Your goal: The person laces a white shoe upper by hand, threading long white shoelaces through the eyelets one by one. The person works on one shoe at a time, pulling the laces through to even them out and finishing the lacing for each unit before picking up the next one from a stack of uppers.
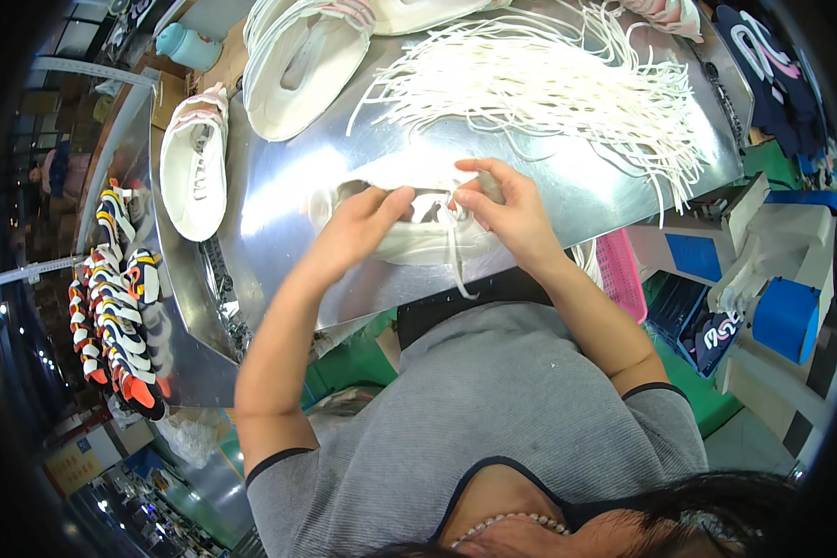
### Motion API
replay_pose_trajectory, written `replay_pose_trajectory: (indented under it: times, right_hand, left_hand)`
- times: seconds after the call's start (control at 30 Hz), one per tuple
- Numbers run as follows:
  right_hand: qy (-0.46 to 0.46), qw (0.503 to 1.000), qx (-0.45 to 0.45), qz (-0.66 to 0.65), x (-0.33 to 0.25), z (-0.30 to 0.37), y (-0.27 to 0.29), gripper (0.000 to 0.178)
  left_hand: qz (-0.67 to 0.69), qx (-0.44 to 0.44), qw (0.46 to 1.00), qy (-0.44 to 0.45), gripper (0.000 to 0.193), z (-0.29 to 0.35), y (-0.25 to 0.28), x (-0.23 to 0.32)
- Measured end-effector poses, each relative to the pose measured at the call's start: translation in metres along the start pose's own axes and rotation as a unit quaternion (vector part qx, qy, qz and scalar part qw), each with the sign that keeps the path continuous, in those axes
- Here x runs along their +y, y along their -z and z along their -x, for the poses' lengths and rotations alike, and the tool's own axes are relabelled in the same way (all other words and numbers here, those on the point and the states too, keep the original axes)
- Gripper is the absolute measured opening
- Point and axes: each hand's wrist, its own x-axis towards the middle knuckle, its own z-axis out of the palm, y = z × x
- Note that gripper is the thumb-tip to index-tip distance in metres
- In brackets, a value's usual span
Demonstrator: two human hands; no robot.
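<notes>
A white shoe (418, 246) lies sideways on the metal table in front of me, near its front edge. A white shoelace (455, 256) runs from the shoe's lacing area and hangs down toward the table edge. My left hand (367, 221) is closed on the shoe's upper beside the lacing area, its fingertips partly hidden. With thumb and fingers brought together, my right hand (509, 206) pinches the lace at the eyelets. Glare washes out the shoe's far side.
A large pile of white laces (539, 79) spreads across the far right. One laced shoe (195, 167) stands at left; nested white shoes (298, 74) sit behind. A pink basket (620, 274) is beyond the right edge. Colourful shoe parts (121, 307) are stacked far left.
</notes>
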Motion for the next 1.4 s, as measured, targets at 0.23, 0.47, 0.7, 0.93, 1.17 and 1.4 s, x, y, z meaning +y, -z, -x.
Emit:
replay_pose_trajectory:
  times: [0.23,0.47,0.7,0.93,1.17,1.4]
  right_hand:
    - [-0.033,0.979,0.017,0.199,0.006,-0.003,-0.006,0.045]
    - [0.07,0.963,0.006,0.261,0.009,0.006,-0.001,0.038]
    - [0.072,0.951,-0.009,0.3,-0.004,0.018,0.01,0.015]
    - [0.063,0.961,-0.026,0.266,0.0,0.015,0.016,0.014]
    - [0.067,0.945,-0.035,0.319,-0.009,0.015,0.012,0.013]
    - [0.123,0.821,-0.079,0.551,-0.009,-0.007,-0.016,0.014]
  left_hand:
    - [0.246,0.004,0.969,0.033,0.024,-0.005,-0.032,0.018]
    - [0.182,0.107,0.977,-0.023,0.02,-0.002,-0.051,0.009]
    - [0.121,0.132,0.983,-0.043,0.022,0.005,-0.054,0.012]
    - [0.167,0.139,0.975,-0.051,0.024,0.008,-0.057,0.017]
    - [0.189,0.152,0.966,-0.093,0.023,0.007,-0.062,0.008]
    - [0.187,0.139,0.96,-0.154,0.015,0.015,-0.068,0.015]
